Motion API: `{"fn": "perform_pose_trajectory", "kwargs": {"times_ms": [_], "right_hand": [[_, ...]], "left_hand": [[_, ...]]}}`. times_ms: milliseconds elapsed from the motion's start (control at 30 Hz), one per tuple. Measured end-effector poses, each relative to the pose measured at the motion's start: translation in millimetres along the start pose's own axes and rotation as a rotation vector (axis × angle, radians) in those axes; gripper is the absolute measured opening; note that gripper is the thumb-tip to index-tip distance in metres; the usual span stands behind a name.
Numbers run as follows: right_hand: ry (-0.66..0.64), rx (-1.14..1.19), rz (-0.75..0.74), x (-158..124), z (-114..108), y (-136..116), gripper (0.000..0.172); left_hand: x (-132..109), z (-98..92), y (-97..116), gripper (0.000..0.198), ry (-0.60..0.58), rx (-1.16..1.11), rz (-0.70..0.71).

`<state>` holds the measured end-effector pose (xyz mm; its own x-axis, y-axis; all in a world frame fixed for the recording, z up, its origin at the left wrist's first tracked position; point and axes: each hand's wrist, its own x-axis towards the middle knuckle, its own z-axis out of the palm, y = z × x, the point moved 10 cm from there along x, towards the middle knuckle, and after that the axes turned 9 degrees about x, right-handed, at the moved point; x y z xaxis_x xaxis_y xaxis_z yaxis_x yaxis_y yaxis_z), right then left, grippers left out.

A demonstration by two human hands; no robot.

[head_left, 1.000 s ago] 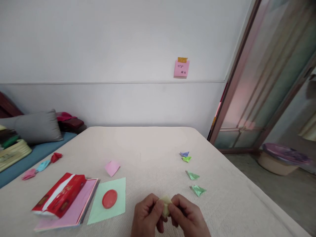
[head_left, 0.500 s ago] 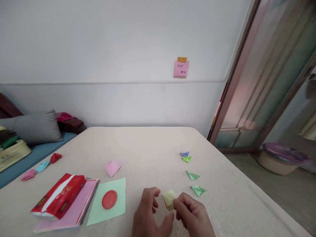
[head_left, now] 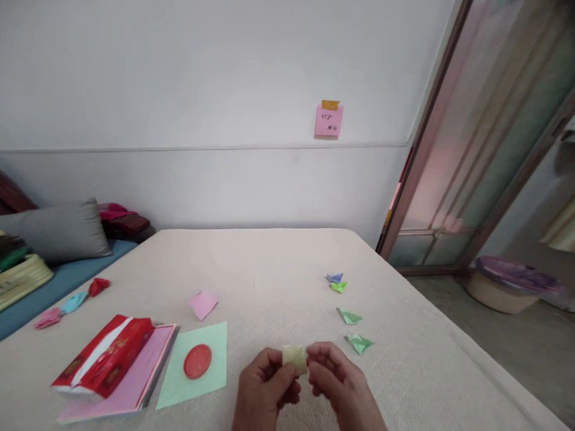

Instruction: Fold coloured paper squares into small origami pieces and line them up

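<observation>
At 6 o'clock our left hand (head_left: 260,389) pinches the folded yellow paper (head_left: 295,354); our right hand (head_left: 344,383) curls, fingers parted, at 3 o'clock beside it — too loose a pinch might let creases spring open.

Disc (head_left: 197,361) on sheet (head_left: 216,341), paper square (head_left: 295,354) to the right
</observation>
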<state>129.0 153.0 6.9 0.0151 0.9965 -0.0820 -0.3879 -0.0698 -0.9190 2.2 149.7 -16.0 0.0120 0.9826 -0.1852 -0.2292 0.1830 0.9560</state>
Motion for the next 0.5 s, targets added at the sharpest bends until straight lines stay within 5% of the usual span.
{"fn": "perform_pose_trajectory", "kwargs": {"times_ms": [100, 333, 500], "right_hand": [[-0.079, -0.007, 0.06, 1.3, 9.0, 9.3, 0.017], [-0.187, -0.089, 0.111, -0.5, 14.4, 12.6, 0.018], [-0.174, -0.011, 0.113, -0.4, 14.8, 16.0, 0.018]], "left_hand": [[2.2, 6.6, -7.1, 0.028, -0.058, -0.085, -0.043], [0.8, 10.6, 7.0, 0.017, -0.153, 0.16, 0.005], [-1.7, 8.1, 20.9, 0.018, -0.123, 0.103, 0.112]]}}
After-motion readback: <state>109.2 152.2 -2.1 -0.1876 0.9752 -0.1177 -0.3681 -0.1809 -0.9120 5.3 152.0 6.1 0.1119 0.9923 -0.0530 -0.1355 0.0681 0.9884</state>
